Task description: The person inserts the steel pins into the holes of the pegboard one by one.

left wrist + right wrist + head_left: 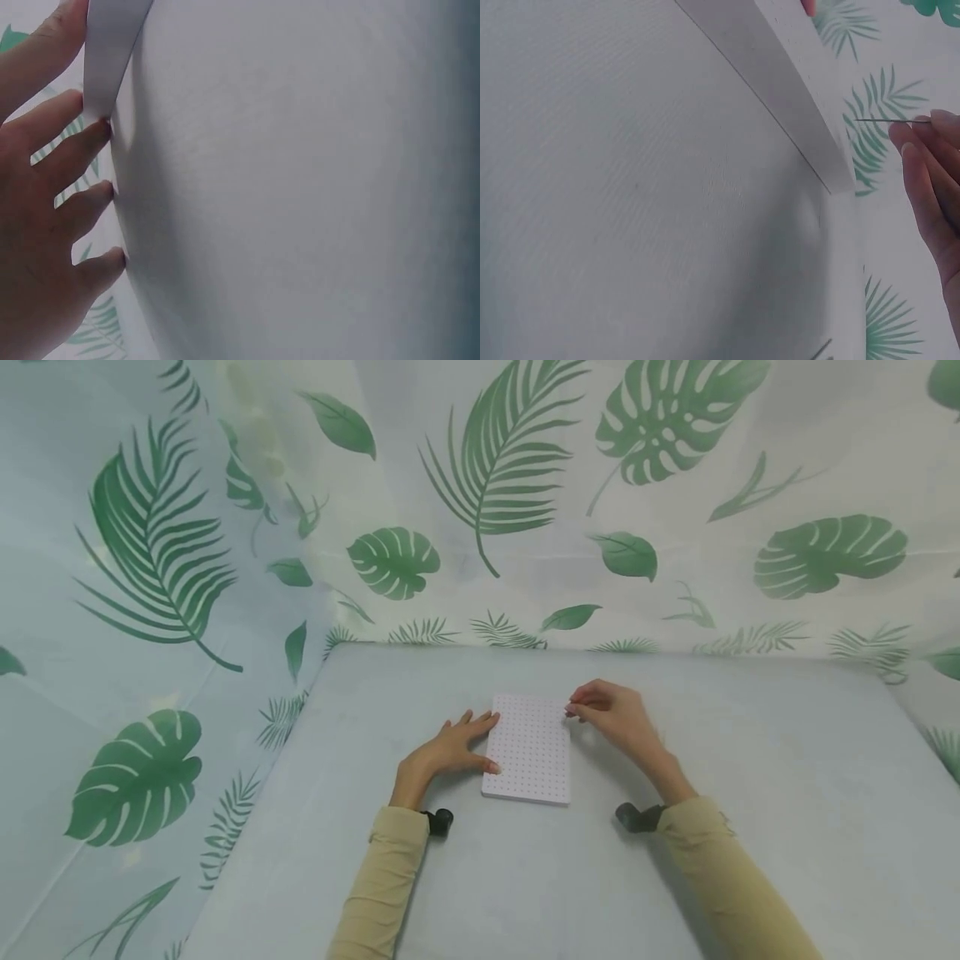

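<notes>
A white rectangular board [531,752] with a grid of small dark dots lies flat on the table. Along its left side rests my left hand [450,748], fingers spread; the thumb and a fingertip touch the board's edge. In the left wrist view the left hand [45,202] has its other fingertips on the table surface. Above the board's upper right corner, my right hand [611,714] pinches a thin dark needle-like pin [881,120] between thumb and fingertips. The pin points toward the board [780,67] in the right wrist view.
The pale table [675,893] spreads around the board. A thin dark sliver [822,349] shows at the bottom of the right wrist view. Leaf-printed curtains [517,460] stand behind and at the left. Black wrist mounts [637,817] sit on both wrists.
</notes>
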The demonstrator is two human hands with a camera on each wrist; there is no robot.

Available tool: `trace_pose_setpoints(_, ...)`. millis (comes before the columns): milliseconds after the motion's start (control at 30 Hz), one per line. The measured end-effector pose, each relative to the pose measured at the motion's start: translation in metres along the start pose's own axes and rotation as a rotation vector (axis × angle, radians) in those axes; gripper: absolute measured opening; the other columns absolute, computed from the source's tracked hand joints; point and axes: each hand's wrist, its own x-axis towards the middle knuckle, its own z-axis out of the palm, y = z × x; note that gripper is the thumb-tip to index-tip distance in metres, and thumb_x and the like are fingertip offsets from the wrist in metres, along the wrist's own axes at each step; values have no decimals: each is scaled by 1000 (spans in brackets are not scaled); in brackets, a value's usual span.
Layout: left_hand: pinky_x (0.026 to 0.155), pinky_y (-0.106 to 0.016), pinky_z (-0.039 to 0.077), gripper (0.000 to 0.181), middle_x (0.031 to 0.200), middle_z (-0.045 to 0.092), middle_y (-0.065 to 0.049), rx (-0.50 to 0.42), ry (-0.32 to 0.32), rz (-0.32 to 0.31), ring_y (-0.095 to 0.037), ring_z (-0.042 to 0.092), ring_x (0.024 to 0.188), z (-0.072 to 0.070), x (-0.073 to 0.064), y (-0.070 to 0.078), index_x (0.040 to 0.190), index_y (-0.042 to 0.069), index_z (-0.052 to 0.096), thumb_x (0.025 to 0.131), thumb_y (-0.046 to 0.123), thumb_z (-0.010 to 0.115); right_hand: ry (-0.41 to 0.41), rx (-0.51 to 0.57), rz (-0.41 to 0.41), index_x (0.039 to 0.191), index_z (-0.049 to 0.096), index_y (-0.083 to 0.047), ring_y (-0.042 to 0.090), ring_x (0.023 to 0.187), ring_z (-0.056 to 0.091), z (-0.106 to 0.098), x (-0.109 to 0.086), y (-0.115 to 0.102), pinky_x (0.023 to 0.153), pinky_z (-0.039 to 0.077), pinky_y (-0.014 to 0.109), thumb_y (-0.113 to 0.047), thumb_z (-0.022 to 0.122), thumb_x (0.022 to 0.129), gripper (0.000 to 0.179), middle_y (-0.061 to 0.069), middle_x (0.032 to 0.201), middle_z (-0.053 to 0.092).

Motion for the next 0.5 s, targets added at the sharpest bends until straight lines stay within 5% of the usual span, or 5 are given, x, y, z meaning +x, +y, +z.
trace_pose_setpoints(500, 131, -52, 0, 94, 171, 24, -2, -7, 15, -10, -31, 7, 161, 0, 1, 1, 163, 19, 31, 86, 36, 83, -11, 5, -12, 100, 72, -1, 25, 80, 76, 19, 18, -10, 67, 57, 17, -8, 77, 92, 11, 17, 97, 79)
